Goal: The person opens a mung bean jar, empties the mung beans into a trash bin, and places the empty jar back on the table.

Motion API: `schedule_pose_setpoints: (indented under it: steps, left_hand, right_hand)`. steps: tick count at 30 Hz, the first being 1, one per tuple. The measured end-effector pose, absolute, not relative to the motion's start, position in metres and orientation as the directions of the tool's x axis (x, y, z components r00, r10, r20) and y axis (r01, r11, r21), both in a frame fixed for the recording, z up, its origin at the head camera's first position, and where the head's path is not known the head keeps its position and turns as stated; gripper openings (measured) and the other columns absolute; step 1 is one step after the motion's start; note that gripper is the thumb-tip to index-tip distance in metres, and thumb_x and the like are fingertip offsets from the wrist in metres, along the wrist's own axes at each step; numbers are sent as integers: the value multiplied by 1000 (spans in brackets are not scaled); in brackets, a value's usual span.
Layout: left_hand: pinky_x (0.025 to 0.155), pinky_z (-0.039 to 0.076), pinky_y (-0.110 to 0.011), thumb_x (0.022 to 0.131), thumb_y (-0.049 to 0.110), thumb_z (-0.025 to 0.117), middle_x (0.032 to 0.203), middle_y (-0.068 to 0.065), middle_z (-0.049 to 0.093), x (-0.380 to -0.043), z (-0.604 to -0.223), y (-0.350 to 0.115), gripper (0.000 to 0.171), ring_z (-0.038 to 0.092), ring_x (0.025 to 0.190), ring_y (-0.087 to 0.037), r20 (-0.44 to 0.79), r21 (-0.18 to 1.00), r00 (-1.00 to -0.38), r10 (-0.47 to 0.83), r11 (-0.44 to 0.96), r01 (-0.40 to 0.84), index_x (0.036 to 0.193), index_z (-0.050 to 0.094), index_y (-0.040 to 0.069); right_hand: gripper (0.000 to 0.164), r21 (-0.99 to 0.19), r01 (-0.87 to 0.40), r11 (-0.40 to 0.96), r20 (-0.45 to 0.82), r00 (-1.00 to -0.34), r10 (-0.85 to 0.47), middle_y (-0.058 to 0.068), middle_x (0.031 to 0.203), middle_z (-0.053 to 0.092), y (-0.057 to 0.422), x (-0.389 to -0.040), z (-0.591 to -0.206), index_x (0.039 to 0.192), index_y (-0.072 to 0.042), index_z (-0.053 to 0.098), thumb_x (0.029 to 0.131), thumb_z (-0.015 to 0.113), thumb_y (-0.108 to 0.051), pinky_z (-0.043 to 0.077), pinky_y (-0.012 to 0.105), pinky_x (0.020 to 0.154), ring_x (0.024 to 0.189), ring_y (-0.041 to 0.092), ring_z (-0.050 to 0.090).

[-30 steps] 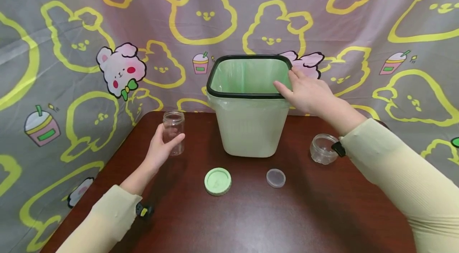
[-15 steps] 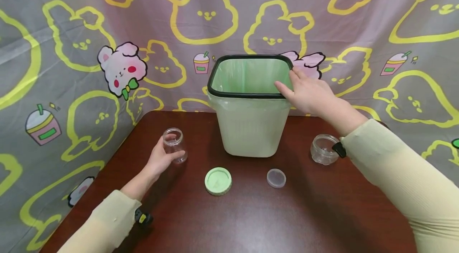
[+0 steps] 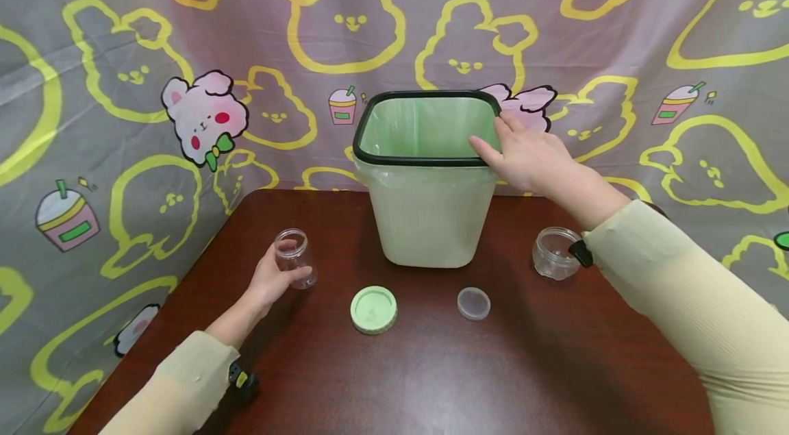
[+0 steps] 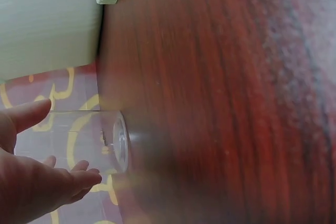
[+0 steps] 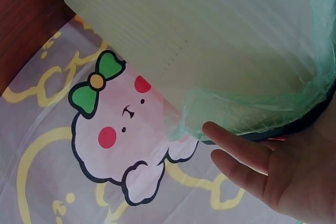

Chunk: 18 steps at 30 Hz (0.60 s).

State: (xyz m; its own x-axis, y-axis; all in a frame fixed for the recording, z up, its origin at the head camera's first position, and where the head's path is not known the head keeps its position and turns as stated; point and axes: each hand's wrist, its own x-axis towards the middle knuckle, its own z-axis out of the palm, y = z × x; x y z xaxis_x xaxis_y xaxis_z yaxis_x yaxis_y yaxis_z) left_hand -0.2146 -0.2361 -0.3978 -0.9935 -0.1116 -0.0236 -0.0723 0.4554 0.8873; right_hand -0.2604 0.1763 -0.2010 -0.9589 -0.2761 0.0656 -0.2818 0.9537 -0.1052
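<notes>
In the head view my left hand (image 3: 271, 279) holds a clear plastic jar (image 3: 292, 251), its mouth uncovered, at the left of the table. The left wrist view has the thumb on one side of the jar (image 4: 79, 135) and the fingers on the other, its base close to the tabletop. My right hand (image 3: 533, 155) rests at the right rim of a pale green trash bin (image 3: 431, 216) with a black rim. In the right wrist view, fairly straight fingers (image 5: 239, 153) lie outside the rim, beside the green liner bag (image 5: 236, 111).
A light green lid (image 3: 373, 310) and a small translucent lid (image 3: 473, 303) lie on the dark wooden table (image 3: 394, 380) before the bin. At the right stands a low clear jar (image 3: 555, 254), partly behind the right wrist camera. A cartoon-printed cloth (image 3: 351, 3) hangs behind.
My left hand has lowered the jar and brought it a little closer, toward the table's near side. The right hand stays at the bin's rim.
</notes>
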Motion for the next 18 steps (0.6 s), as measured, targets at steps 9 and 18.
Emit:
schedule_pose_setpoints:
  steps: [9, 18]
  left_hand:
    - [97, 41, -48, 84, 4, 74, 132, -27, 47, -214, -400, -240, 66, 49, 120, -41, -56, 883, -994, -98, 460, -95, 138, 36, -2]
    - [104, 33, -55, 84, 12, 75, 142, -29, 38, -213, -392, -245, 84, 38, 131, -43, -80, 871, -994, -72, 481, -105, 146, 21, -4]
  right_hand:
    - [92, -113, -281, 953, 66, -959, -275, 22, 159, 11, 176, -261, -203, 152, 5, 16, 95, 11, -68, 29, 64, 100, 141, 43, 21]
    - [90, -127, -280, 951, 83, -959, -271, 22, 159, 12, 178, -263, -207, 153, 3, 17, 96, 12, -67, 29, 65, 100, 142, 41, 21]
